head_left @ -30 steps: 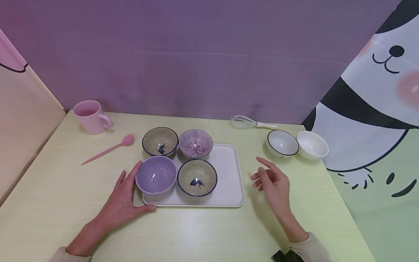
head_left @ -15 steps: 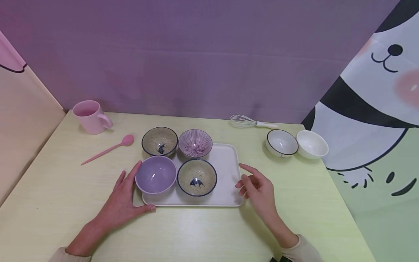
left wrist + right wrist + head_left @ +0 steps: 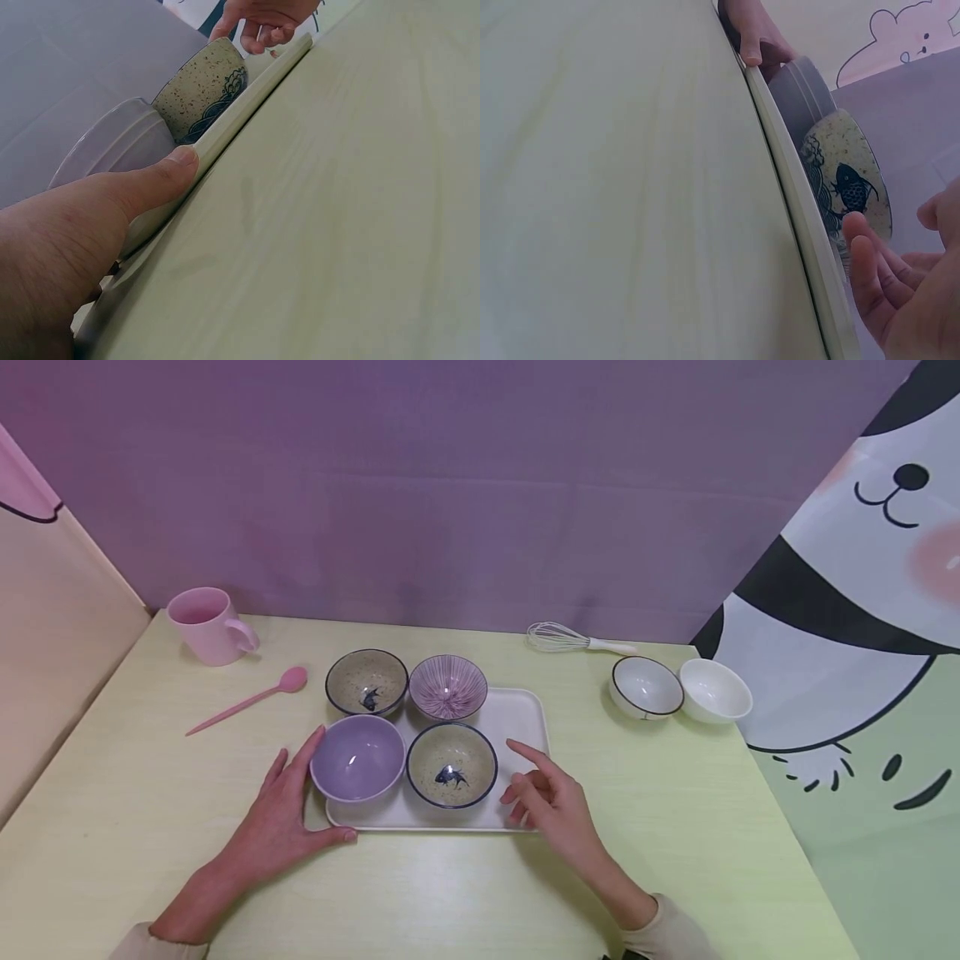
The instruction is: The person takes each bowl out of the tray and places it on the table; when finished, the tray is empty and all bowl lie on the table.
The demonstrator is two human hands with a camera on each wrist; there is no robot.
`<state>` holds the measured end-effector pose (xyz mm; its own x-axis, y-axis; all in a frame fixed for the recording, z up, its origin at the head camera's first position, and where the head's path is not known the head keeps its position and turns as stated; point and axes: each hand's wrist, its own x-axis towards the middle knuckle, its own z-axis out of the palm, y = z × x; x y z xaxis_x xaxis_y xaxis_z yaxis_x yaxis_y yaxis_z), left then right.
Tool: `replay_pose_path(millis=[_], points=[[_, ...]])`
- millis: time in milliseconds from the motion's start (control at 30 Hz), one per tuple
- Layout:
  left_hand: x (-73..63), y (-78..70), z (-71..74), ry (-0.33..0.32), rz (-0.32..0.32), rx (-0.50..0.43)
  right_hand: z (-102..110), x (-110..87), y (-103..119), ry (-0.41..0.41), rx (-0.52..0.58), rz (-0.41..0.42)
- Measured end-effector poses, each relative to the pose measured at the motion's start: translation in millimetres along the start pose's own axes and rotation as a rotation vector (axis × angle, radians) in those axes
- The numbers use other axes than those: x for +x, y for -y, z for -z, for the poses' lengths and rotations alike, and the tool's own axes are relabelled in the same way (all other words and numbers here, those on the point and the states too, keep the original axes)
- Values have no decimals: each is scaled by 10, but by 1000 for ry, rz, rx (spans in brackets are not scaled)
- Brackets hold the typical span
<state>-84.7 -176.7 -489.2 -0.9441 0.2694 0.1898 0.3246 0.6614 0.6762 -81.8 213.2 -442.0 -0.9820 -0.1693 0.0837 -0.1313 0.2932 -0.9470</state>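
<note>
My left hand [image 3: 281, 822] spreads round the front left corner of a white tray [image 3: 517, 718], beside a purple bowl [image 3: 358, 760]. Its thumb rests on the tray's front rim in the left wrist view; the index fingertip is right at the bowl's side. A speckled beige bowl [image 3: 452, 768] with a blue fish stands on the tray, right of the purple one. Over the tray's right part, my right hand [image 3: 555, 810] has its index finger stretched toward that bowl and the others loosely bent, holding nothing. In the right wrist view its fingertips [image 3: 855, 223] overlap the bowl's outer side.
Behind stand another fish-patterned bowl [image 3: 367, 683] and a purple-striped bowl [image 3: 448, 687]. A pink mug [image 3: 208, 631] and pink spoon [image 3: 262, 697] lie left. At the back right are a whisk [image 3: 573, 639], a dark-rimmed white bowl [image 3: 647, 687] and a plain white bowl [image 3: 716, 692].
My right hand has moved left from the bare table to over the tray's right part, close to the front fish bowl. The left hand, tray and bowls have stayed put.
</note>
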Motion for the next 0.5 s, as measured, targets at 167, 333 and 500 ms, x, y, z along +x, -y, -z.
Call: replay_pose_path(millis=[167, 333, 500], points=[[4, 10, -6, -3, -4, -5, -63, 31, -44, 83, -1, 28], [-5, -6, 0, 0, 5, -7, -105, 63, -114, 123, -7, 27], [-8, -17, 6, -3, -2, -4, -150, 91, -154, 150, 5, 17]])
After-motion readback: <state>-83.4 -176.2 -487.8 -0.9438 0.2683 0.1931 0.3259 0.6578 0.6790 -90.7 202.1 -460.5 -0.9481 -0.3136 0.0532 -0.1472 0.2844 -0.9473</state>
